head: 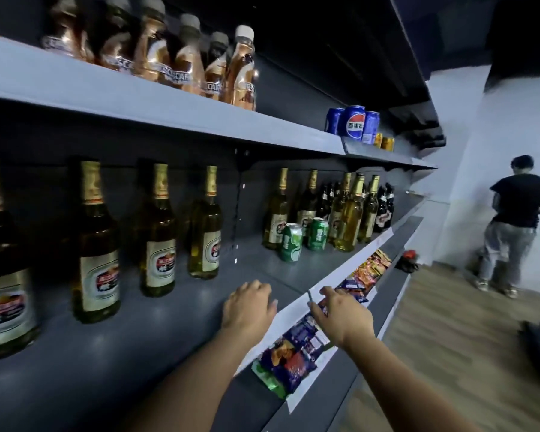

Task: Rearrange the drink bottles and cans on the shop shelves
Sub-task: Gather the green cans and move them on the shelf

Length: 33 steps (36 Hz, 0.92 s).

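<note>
- Landmark: the middle shelf (138, 353). All positions below were referenced to it.
- Far left on the middle shelf, a row of tall beer bottles (161, 232) stood upright, spaced apart, toward the back.
- The left hand (248, 304) rested at the front of the middle shelf, fingers (262, 289) loosely curled, grasping nothing. The nearest tall bottle stood near, up and to its left.
- The right hand (343, 316) sat just beyond the front lip of the middle shelf, above the snack packets (293, 353) on the shelf below. Its fingers (326, 293) were relaxed and empty.
- Two green cans (291, 242) stood on the middle shelf, beyond both hands and apart from them, in front of a crowded bottle cluster (349, 210).
- Above the middle shelf, blue cans (354, 123) stood at the right of the upper shelf.
- Risk, as judged: a reach toward the cans could knock the crowded bottles behind, since they stood tightly packed.
- Risk, as judged: a forearm sweep could topple the nearest tall bottle.
</note>
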Each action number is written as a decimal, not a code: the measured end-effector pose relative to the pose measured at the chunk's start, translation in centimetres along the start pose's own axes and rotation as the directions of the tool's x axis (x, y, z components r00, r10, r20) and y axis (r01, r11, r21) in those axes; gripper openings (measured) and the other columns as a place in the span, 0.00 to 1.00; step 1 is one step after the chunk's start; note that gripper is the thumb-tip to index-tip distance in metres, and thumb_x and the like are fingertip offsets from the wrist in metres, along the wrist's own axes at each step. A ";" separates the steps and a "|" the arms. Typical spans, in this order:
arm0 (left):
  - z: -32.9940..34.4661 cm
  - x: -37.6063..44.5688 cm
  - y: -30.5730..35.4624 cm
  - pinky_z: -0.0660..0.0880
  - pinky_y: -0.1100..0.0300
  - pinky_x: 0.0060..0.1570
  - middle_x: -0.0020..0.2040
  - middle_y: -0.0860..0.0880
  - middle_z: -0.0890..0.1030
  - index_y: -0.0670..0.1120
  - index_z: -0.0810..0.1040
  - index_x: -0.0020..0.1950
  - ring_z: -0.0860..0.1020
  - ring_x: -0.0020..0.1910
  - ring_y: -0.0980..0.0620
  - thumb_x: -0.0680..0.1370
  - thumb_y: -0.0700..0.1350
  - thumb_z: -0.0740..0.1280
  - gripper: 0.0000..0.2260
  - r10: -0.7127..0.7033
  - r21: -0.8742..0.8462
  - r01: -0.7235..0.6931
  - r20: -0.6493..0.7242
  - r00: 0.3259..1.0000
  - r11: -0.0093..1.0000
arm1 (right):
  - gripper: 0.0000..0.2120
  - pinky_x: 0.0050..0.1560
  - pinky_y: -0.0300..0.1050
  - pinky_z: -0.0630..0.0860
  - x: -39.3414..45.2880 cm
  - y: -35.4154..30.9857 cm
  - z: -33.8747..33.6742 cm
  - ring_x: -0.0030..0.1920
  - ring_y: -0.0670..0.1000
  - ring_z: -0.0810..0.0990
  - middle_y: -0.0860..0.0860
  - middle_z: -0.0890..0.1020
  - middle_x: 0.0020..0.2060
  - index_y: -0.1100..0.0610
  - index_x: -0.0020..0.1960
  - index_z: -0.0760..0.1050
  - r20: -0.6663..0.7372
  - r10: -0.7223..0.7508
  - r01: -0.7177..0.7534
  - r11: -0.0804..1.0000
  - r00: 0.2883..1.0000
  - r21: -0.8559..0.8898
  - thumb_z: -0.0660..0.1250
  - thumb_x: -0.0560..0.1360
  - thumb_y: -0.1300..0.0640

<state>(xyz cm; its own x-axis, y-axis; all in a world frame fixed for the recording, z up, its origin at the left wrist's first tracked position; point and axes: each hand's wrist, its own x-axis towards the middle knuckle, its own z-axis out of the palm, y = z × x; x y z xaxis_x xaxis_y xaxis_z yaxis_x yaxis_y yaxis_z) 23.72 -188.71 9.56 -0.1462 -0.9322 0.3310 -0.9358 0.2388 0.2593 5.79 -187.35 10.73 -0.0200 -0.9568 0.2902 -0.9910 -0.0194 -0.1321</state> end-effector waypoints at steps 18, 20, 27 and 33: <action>6.4 18.7 1.8 0.71 0.55 0.57 0.64 0.53 0.71 0.51 0.70 0.65 0.70 0.63 0.51 0.80 0.53 0.60 0.15 -0.022 0.033 0.026 -0.112 0.993 0.999 | 0.21 0.54 0.49 0.74 21.8 7.8 2.9 0.63 0.56 0.74 0.55 0.75 0.63 0.53 0.69 0.65 -0.037 0.006 -0.006 1.000 0.999 0.012 0.56 0.80 0.44; 7.0 20.9 2.5 0.70 0.55 0.58 0.65 0.53 0.69 0.52 0.68 0.67 0.68 0.64 0.51 0.79 0.53 0.61 0.17 -0.034 0.044 0.041 -0.154 0.988 0.998 | 0.20 0.55 0.49 0.74 24.5 8.8 3.2 0.63 0.56 0.73 0.54 0.75 0.62 0.54 0.67 0.66 -0.041 -0.027 0.027 1.000 0.999 0.002 0.57 0.80 0.45; 8.6 28.2 5.6 0.68 0.54 0.65 0.73 0.50 0.59 0.51 0.58 0.74 0.61 0.71 0.49 0.76 0.56 0.65 0.30 -0.132 0.036 0.146 -0.260 0.957 0.989 | 0.26 0.65 0.52 0.70 33.3 12.0 4.3 0.70 0.56 0.66 0.55 0.68 0.70 0.56 0.74 0.60 -0.012 -0.146 0.146 0.989 0.989 0.036 0.58 0.80 0.46; 9.8 32.1 6.7 0.62 0.51 0.69 0.75 0.48 0.57 0.53 0.50 0.77 0.59 0.73 0.47 0.74 0.64 0.64 0.39 -0.236 0.087 0.258 -0.205 0.950 0.962 | 0.31 0.68 0.53 0.65 38.5 12.6 5.8 0.74 0.58 0.58 0.56 0.61 0.74 0.56 0.76 0.53 0.016 -0.229 0.229 0.973 0.973 0.038 0.59 0.79 0.45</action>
<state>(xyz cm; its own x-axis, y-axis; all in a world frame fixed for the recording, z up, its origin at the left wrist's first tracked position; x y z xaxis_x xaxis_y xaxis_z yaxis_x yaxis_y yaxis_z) 9.62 -219.66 13.06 0.1481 -0.8861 0.4392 -0.9660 -0.0345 0.2562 -6.68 -226.05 14.76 0.2099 -0.9313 0.2976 -0.9637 -0.2485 -0.0980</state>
